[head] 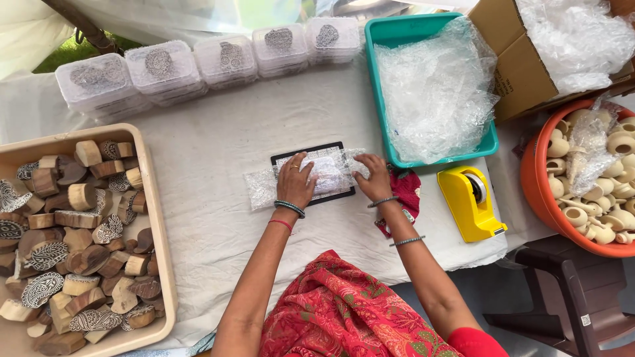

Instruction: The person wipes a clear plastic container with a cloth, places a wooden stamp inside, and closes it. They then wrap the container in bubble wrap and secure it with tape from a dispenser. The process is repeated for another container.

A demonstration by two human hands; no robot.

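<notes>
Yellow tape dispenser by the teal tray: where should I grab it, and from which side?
Probably take the yellow tape dispenser across its wide rear body, near the tape roll, coming from above. It lies clear of the right hand, and its long flat sides are open. The narrow front end toward the table edge slopes down, giving a poorer grip.

At twelve o'clock I see a row of clear plastic boxes (205, 63) along the desk's far edge. At two o'clock an open brown cardboard box (522, 63) holds crumpled plastic. Centre, both my hands press a bubble-wrapped flat package (327, 173).
</notes>
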